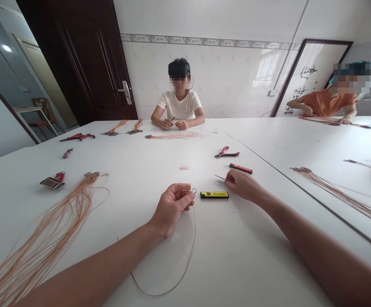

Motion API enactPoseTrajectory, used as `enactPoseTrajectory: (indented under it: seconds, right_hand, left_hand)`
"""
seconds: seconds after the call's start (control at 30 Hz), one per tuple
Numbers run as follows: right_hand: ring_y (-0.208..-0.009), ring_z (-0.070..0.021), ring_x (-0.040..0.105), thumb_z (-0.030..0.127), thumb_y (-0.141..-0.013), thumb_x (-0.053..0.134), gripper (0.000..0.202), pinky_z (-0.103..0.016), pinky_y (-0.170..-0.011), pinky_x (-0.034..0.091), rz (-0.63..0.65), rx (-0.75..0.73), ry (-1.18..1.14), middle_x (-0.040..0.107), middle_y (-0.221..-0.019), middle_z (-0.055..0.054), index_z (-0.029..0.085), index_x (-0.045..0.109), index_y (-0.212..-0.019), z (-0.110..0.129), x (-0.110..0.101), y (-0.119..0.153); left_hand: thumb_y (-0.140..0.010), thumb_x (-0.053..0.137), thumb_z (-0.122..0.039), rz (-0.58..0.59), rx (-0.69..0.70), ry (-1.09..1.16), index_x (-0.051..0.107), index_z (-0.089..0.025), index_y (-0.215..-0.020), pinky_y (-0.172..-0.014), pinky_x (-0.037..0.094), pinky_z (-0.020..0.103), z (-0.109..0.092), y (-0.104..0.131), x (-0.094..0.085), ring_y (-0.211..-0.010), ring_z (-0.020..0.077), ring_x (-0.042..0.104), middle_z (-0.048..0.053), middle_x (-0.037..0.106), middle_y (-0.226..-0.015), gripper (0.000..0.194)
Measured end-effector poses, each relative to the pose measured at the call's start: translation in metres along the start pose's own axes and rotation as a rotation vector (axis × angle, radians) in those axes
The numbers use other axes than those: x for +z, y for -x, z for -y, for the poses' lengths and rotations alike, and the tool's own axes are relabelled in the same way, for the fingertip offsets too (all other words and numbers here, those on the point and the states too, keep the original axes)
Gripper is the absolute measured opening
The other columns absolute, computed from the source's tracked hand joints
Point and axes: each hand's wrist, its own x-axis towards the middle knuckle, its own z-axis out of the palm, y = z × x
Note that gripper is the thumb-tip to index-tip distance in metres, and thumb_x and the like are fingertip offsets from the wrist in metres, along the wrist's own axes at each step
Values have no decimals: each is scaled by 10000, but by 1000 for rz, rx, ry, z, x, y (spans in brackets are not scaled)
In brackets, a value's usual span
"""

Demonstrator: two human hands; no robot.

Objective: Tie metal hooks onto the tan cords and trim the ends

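My left hand [174,204] is closed in a pinch at the middle of the white table, holding a thin brown cord [194,238] by its end. A small metal ring or hook [194,191] sticks out at the fingertips, and the cord loops down onto the tabletop. Between my hands lies a yellow-and-black lighter [214,195]. Pinched in my right hand [236,182] is a thin pointed metal tool [220,177], its tip toward the left; its kind is unclear. Just beyond that hand rests a red-and-black lighter [241,168].
Red-handled pliers [227,152] lie ahead. At left are a cord bundle [91,178], a patterned box [52,182] and more pliers [78,137]. Another bundle [329,192] spans the right. Two people [181,102] sit across, handling cords. A seam [278,170] crosses the table.
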Motion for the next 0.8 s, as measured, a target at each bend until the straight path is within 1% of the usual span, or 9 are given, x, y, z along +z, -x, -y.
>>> enactPoseTrajectory:
  seconds: [0.1, 0.17, 0.23, 0.33, 0.4, 0.5, 0.67, 0.73, 0.8]
  right_hand:
    - [-569, -129, 443, 253, -780, 377, 99, -233, -481, 305, -46, -50, -74, 515, -648, -12, 193, 431, -722, 11, -2, 6]
    - [-538, -123, 432, 272, -817, 335, 115, -231, -472, 299, -116, -110, -169, 502, -627, 2, 197, 421, -818, 24, -3, 14]
    - [-535, -120, 446, 311, -847, 312, 175, -235, -488, 316, -152, -185, -261, 512, -645, 8, 195, 404, -940, 39, -5, 24]
    - [-605, -123, 493, 369, -869, 299, 266, -248, -543, 353, -118, -294, -287, 552, -748, -7, 207, 389, -1059, 59, -5, 37]
    - [-656, -122, 503, 367, -878, 288, 271, -245, -565, 360, -106, -362, -249, 555, -807, -19, 221, 435, -1054, 65, -2, 42]
    - [-663, -112, 497, 352, -879, 305, 270, -227, -556, 356, -110, -433, -193, 543, -812, -25, 222, 498, -1016, 66, 4, 42]
    - [-591, -104, 470, 346, -883, 307, 298, -212, -509, 319, -187, -500, -127, 536, -692, -22, 195, 564, -904, 62, 11, 39]
    - [-590, -102, 471, 349, -886, 298, 311, -210, -503, 311, -219, -474, -128, 540, -692, -22, 197, 569, -896, 61, 9, 38]
    - [-618, -109, 485, 367, -881, 309, 305, -212, -503, 309, -238, -389, -107, 553, -735, -27, 205, 564, -918, 58, 5, 35]
  left_hand:
    - [-655, 646, -297, -3, -4, 19, 567, -210, -897, -665, 396, 266, 1, 0, 0, -679, 97, 529, 1, 552, -779, 269]
    - [-651, 654, -296, -12, -19, 46, 567, -216, -893, -660, 393, 257, 1, 0, 0, -674, 91, 530, -8, 550, -763, 270]
    - [-638, 668, -293, -20, -31, 89, 566, -215, -896, -657, 390, 251, 2, -1, 0, -671, 90, 537, -6, 559, -767, 288]
    - [-625, 681, -286, -20, -43, 165, 562, -209, -900, -654, 387, 245, 3, -2, -1, -666, 88, 541, 2, 574, -772, 309]
    - [-627, 681, -284, -14, -49, 195, 558, -209, -903, -653, 384, 241, 3, -3, -1, -665, 86, 542, 3, 580, -763, 311]
    - [-629, 678, -287, -6, -55, 198, 557, -207, -906, -652, 382, 241, 3, -3, -2, -664, 88, 545, 4, 584, -752, 312]
    - [-622, 682, -291, -8, -50, 161, 560, -202, -919, -650, 381, 252, 3, -3, -2, -666, 98, 542, 2, 567, -723, 334]
    - [-623, 680, -292, -9, -51, 148, 557, -198, -919, -651, 383, 256, 2, -3, -1, -667, 102, 540, 2, 559, -714, 334]
    - [-628, 676, -293, -10, -56, 131, 553, -200, -917, -655, 385, 256, 1, -3, -1, -671, 101, 541, 5, 564, -732, 327]
